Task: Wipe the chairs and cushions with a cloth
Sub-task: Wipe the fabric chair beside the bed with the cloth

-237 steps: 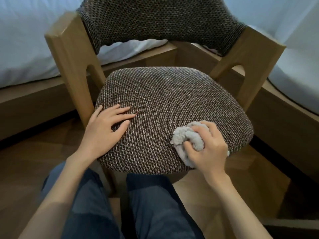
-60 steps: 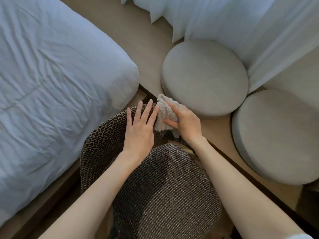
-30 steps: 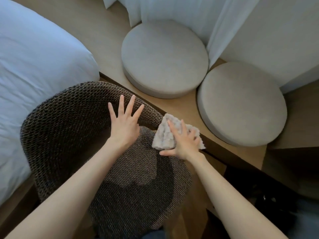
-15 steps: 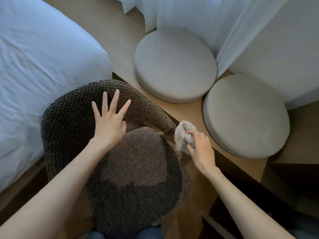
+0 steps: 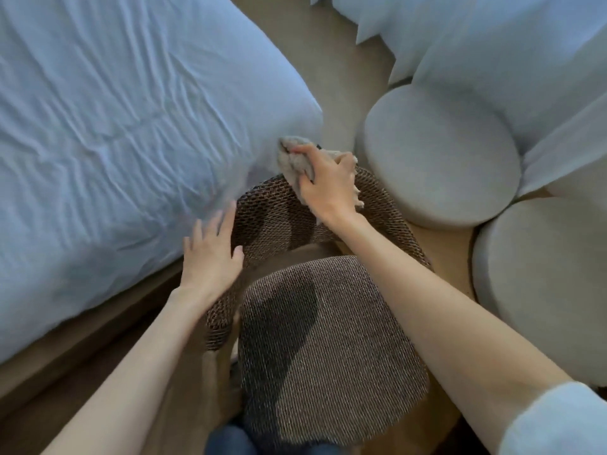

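A chair with a brown woven seat (image 5: 331, 349) and a curved woven backrest (image 5: 272, 215) stands below me. My right hand (image 5: 325, 182) grips a bunched grey cloth (image 5: 290, 159) on the top of the backrest, near the bed's corner. My left hand (image 5: 212, 254) lies flat with straight fingers on the left part of the backrest. Two round grey cushions lie to the right, one further away (image 5: 440, 156) and one nearer (image 5: 545, 284).
A bed with a pale blue cover (image 5: 124, 126) fills the left side and touches the chair's back. White curtains (image 5: 492, 44) hang at the top right. The cushions rest on a low wooden platform (image 5: 341, 60).
My right hand has carried the cloth from the right end of the backrest to its top middle. My left hand has slid to the backrest's left end. The view has shifted.
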Tool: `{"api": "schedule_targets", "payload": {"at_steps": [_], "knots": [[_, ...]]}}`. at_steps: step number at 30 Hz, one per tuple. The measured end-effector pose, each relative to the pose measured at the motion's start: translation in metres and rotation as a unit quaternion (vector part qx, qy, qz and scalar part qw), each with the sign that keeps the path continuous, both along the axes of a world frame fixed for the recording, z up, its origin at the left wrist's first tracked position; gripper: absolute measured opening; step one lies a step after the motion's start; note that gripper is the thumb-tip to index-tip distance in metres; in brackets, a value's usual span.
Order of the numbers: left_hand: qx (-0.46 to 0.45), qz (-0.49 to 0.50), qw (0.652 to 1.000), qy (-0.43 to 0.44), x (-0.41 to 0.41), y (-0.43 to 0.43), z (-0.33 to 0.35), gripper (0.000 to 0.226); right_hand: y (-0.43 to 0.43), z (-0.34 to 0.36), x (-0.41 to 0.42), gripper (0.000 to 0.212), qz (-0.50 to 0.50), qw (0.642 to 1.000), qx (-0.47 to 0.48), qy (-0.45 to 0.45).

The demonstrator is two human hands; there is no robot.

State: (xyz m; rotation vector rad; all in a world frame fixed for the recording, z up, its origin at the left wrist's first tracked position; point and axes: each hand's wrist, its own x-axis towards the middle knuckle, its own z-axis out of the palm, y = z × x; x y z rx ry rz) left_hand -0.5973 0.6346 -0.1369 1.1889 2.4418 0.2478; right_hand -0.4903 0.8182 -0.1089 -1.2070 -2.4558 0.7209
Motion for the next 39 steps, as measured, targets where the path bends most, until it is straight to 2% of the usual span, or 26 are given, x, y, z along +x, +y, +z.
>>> {"api": "schedule_targets", "payload": {"at_steps": [2, 4, 8, 12, 15, 17, 20, 23, 27, 29, 32, 35, 37, 39], "knots": [[0.049, -0.016, 0.995, -0.085, -0.01, -0.013, -0.009, 0.08, -0.008, -0.007, -0.011, 0.038, -0.003, 0.999, 0.026, -0.035], [0.083, -0.021, 0.985, -0.151, -0.015, -0.023, -0.016, 0.085, -0.014, -0.011, -0.015, 0.037, 0.023, 0.999, 0.036, -0.028], [0.113, -0.029, 0.973, -0.198, -0.018, -0.036, -0.029, 0.089, -0.045, -0.013, -0.023, 0.035, 0.115, 0.993, 0.026, 0.015], [0.077, -0.016, 0.969, -0.233, -0.02, -0.059, -0.039, 0.091, -0.046, -0.005, -0.02, 0.04, 0.177, 0.984, 0.007, -0.005], [0.029, 0.015, 0.962, -0.272, -0.024, -0.077, -0.05, 0.084, -0.038, -0.001, -0.026, 0.041, 0.111, 0.994, -0.002, 0.022], [0.005, 0.034, 0.957, -0.288, -0.028, -0.087, -0.057, 0.079, -0.055, -0.004, -0.034, 0.036, 0.101, 0.994, 0.013, 0.03], [0.001, 0.055, 0.947, -0.316, -0.03, -0.101, -0.063, 0.074, -0.089, -0.019, -0.041, 0.032, 0.164, 0.984, 0.064, -0.013], [0.014, 0.084, 0.936, -0.342, -0.026, -0.118, -0.07, 0.068, -0.116, -0.037, -0.043, 0.034, 0.257, 0.958, 0.097, -0.078], [0.006, 0.122, 0.921, -0.37, -0.011, -0.144, -0.081, 0.06, -0.157, -0.061, -0.046, 0.038, 0.267, 0.953, 0.033, -0.138], [-0.006, 0.139, 0.916, -0.376, -0.001, -0.157, -0.086, 0.059, -0.168, -0.072, -0.045, 0.036, 0.254, 0.957, 0.011, -0.137], [0.022, 0.157, 0.916, -0.368, 0.013, -0.167, -0.088, 0.058, -0.178, -0.085, -0.042, 0.033, 0.268, 0.955, -0.03, -0.124], [0.041, 0.184, 0.921, -0.342, 0.03, -0.178, -0.092, 0.058, -0.197, -0.095, -0.03, 0.032, 0.267, 0.949, -0.148, -0.082], [0.033, 0.232, 0.912, -0.337, 0.045, -0.187, -0.094, 0.06, -0.213, -0.1, -0.02, 0.031, 0.247, 0.94, -0.229, -0.057], [0.028, 0.267, 0.906, -0.327, 0.062, -0.198, -0.096, 0.058, -0.227, -0.103, -0.009, 0.03, 0.232, 0.934, -0.269, -0.037]]}}
